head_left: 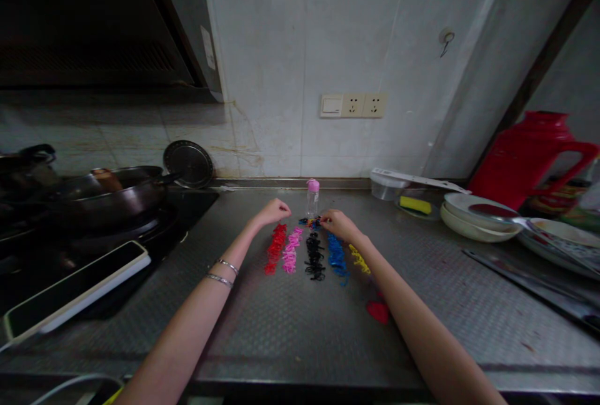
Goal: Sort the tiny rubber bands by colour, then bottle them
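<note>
Small rubber bands lie on the metal counter, sorted by colour into a red row [275, 249], a pink row [292, 250], a black row [315, 257], a blue row [337, 259] and a yellow row [359, 259], partly covered by my right forearm. Behind the black row is a small mixed pile of bands [309, 222]. My right hand [342, 225] has its fingers pinched at this pile's right edge. Just beyond the red row, my left hand [275, 210] is raised in a pinch. What either pinch holds is too small to make out.
A clear bottle with a pink cap [312, 197] stands behind the pile. A red object [377, 312] lies beside my right forearm. To the right are bowls [478, 224], a yellow sponge [415, 205], a knife and a red thermos [525, 161]. A phone [77, 289] and pan [126, 199] are left.
</note>
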Tool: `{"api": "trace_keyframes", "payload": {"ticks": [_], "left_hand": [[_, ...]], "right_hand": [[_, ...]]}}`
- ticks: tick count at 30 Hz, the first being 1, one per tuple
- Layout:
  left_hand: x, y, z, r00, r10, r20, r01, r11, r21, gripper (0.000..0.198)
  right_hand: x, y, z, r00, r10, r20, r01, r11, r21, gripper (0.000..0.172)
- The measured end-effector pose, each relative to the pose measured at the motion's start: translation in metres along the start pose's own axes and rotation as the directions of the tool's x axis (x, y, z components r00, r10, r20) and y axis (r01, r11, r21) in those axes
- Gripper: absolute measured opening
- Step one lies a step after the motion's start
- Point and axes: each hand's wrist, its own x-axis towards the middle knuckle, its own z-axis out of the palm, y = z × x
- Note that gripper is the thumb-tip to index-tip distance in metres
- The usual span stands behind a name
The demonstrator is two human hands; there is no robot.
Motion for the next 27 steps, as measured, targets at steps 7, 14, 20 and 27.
{"api": "trace_keyframes", "payload": {"ticks": [7,14,20,27], "left_hand": [[0.0,-0.001,0.0,1.0,0.005,-0.002,-0.005,1.0,0.006,0.027],[-0.002,0.0,-0.005,1.0,-0.017,-0.008,0.017,0.999,-0.039,0.029],[-0.001,-0.003,-0.007,1.0,-0.022,-0.023,0.02,0.998,-0.054,0.028],[-0.002,-0.001,-0.007,0.999,-0.012,-0.035,0.01,0.999,-0.053,0.028]], "right_hand": [[0.0,0.001,0.003,1.0,-0.006,-0.005,0.006,1.0,0.025,0.014],[0.0,0.002,0.005,1.0,-0.015,-0.003,0.016,0.998,0.063,0.013],[0.004,0.007,0.008,0.999,0.028,-0.023,-0.025,0.991,0.13,0.015],[0.007,0.009,0.01,0.996,0.044,-0.073,-0.021,0.958,0.285,0.015]]}}
